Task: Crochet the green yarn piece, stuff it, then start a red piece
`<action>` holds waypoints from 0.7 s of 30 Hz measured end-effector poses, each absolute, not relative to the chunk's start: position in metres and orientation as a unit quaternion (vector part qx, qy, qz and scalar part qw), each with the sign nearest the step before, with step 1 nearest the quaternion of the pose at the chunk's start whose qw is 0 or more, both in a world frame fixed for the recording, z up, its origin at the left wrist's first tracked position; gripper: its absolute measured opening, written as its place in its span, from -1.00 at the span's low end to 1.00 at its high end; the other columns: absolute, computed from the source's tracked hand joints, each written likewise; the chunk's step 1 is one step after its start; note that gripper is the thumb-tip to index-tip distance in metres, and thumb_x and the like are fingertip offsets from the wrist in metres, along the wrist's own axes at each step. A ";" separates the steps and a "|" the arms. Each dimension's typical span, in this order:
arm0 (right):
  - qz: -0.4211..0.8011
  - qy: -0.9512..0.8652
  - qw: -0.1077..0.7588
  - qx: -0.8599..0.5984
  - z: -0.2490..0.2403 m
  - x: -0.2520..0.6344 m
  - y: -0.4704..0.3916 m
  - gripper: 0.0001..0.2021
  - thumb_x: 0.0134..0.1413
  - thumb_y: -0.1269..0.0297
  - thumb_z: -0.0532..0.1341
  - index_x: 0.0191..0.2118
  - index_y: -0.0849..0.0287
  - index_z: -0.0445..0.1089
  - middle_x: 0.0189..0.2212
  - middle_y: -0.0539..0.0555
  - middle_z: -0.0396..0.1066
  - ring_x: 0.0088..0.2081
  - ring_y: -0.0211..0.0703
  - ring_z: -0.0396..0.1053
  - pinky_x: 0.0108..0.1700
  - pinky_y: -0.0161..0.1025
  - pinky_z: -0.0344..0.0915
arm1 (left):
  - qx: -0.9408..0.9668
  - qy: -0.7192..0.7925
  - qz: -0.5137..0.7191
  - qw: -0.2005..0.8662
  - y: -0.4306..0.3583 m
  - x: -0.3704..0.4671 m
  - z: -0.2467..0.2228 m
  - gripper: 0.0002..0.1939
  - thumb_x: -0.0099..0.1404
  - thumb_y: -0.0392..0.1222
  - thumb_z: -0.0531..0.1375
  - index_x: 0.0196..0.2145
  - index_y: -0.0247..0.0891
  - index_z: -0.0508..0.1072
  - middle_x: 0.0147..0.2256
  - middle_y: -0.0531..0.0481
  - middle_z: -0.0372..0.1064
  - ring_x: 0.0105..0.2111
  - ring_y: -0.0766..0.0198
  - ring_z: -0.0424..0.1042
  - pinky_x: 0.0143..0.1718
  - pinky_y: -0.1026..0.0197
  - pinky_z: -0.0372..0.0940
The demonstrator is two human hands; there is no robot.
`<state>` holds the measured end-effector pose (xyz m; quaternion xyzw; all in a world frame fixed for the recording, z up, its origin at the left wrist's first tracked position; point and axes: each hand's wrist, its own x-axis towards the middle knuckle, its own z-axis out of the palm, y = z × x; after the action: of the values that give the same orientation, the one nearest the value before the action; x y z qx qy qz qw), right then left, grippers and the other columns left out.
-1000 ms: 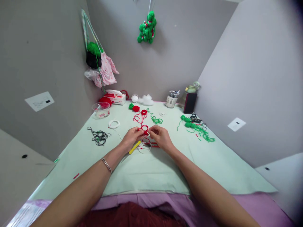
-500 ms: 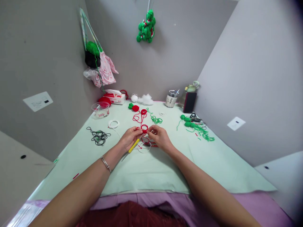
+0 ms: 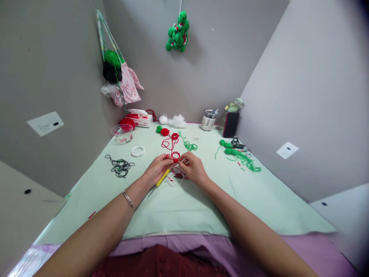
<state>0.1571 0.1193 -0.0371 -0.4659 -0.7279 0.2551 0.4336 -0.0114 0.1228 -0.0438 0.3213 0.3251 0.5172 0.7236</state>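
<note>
My left hand (image 3: 159, 168) is closed, with thumb and fingers pinching a small red crochet piece (image 3: 175, 159). Against that hand's palm side rests a crochet hook (image 3: 163, 178) with a yellow handle, slanting down to the left. My right hand (image 3: 192, 167) is closed in a pinch at the right edge of the red piece; what lies between its fingertips is too small to make out. Red yarn (image 3: 172, 146) runs from the piece to a small red coil (image 3: 175, 136) beyond it. Below the hands, loops of white cord (image 3: 176, 186) lie on the pale green cloth (image 3: 184, 215).
Black cord (image 3: 119, 167) and a white coil (image 3: 138, 151) lie left. Behind are a plastic tub (image 3: 122, 135), tissue box (image 3: 141, 120), stuffing (image 3: 178, 121) and pen cup (image 3: 208, 121). Right are green crocheted balls (image 3: 228, 151), scissors (image 3: 236, 144) and a phone (image 3: 231, 125).
My right hand has turned and shifted very slightly at the red piece's edge. My left hand keeps its hold in the same place.
</note>
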 end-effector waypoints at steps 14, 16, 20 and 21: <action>0.227 -0.739 0.421 -0.474 -0.036 0.158 0.118 -0.91 0.12 0.34 0.22 -0.41 0.13 0.38 -0.38 -0.01 0.36 -0.44 -0.26 0.32 -0.33 -0.27 0.30 | 0.343 0.315 0.503 0.728 0.121 -0.010 -0.040 -0.93 0.17 -0.47 0.28 -0.42 -0.40 0.55 -0.39 -0.03 0.51 -0.34 0.37 0.51 -0.18 0.37 0.37; 0.227 -0.741 0.419 -0.473 -0.035 0.158 0.117 -0.89 0.13 0.31 0.22 -0.41 0.13 0.37 -0.37 -0.01 0.36 -0.44 -0.26 0.32 -0.32 -0.27 0.30 | 0.348 0.312 0.494 0.733 0.119 -0.010 -0.037 -0.98 0.20 -0.38 0.33 -0.39 -0.39 0.55 -0.38 -0.05 0.52 -0.35 0.34 0.51 -0.22 0.34 0.39; 0.222 -0.743 0.415 -0.476 -0.036 0.158 0.117 -0.91 0.12 0.34 0.22 -0.41 0.12 0.38 -0.36 -0.01 0.36 -0.44 -0.27 0.32 -0.31 -0.27 0.30 | 0.357 0.315 0.468 0.745 0.115 -0.009 -0.034 -0.82 0.17 -0.24 0.41 -0.34 -0.37 0.52 -0.40 -0.09 0.54 -0.43 0.28 0.52 -0.33 0.26 0.40; 0.221 -0.743 0.414 -0.477 -0.036 0.157 0.117 -0.91 0.12 0.35 0.22 -0.41 0.13 0.38 -0.37 -0.01 0.36 -0.43 -0.27 0.31 -0.32 -0.27 0.29 | 0.360 0.316 0.464 0.745 0.114 -0.008 -0.034 -0.81 0.15 -0.26 0.42 -0.35 -0.37 0.51 -0.40 -0.10 0.54 -0.42 0.26 0.53 -0.33 0.25 0.40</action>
<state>0.1574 0.1171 -0.0362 -0.4773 -0.7430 0.2209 0.4140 -0.0083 0.1137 -0.0336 0.3602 0.3163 0.4644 0.7447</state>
